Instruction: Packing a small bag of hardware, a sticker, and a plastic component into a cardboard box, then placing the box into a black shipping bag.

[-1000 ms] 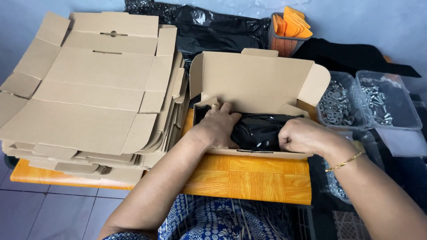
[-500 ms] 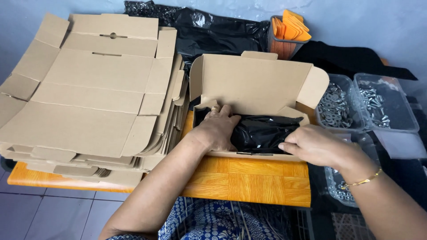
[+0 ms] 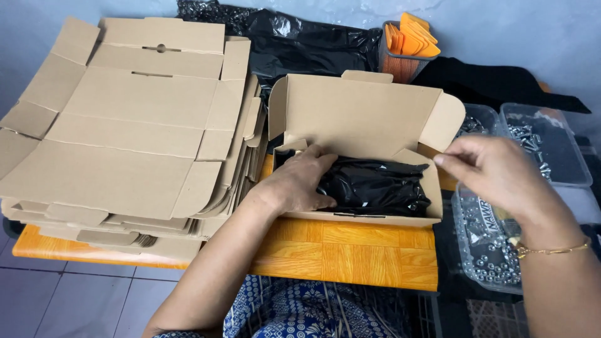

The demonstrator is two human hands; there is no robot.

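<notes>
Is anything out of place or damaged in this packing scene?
Nothing stands out. The black bag lies inside the open cardboard box, pressed by the left hand. The right hand touches the box's right side flap. The stack of flat cartons is slightly uneven, not damaged.

Under the left hand (image 3: pixel 299 183) lay a glossy black plastic bag (image 3: pixel 375 186) in a plain brown cardboard box (image 3: pixel 363 119); the surface (image 3: pixel 350 253) was orange woodgrain.

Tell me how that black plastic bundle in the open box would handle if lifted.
The black bundle looks soft: its wrinkled film would probably sag. The glossy wrap may be slippery. The left hand presses on it, and it seems to give.
</notes>
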